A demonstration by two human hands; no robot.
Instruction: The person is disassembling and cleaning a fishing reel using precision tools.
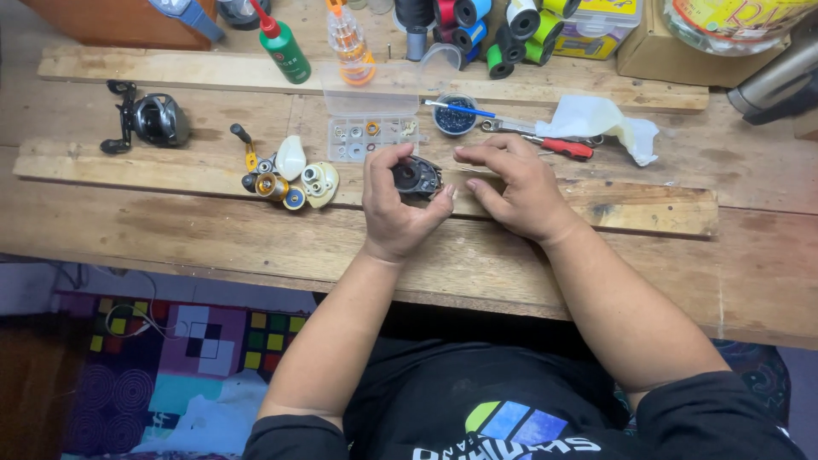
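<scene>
Left hand curled around a dark baitcasting reel body, thumb and fingers clamped on it, holding it just above the wooden workbench. Right hand holds nothing: fingers loosely bent, fingertips just beside the reel's right side, whether touching I can't tell.

Judging by the layout, disassembly looks well along: reel frame is stripped, parts lie out to the left. There: cream side plates, a gold spool, a handle piece with a yellow part, small gears, all near the left hand. Reassembly not visibly begun; the frame in hand looks bare.

Just beyond the hands: clear compartment box, lid up, small washers and rings inside. Next to it a small round bowl with a blue brush, a wrench, a red-handled screwdriver, crumpled white cloth.

Further out: a second, whole black baitcasting reel far left, well apart. Green oil bottle, orange-capped bottle, line spools along the back edge.
</scene>
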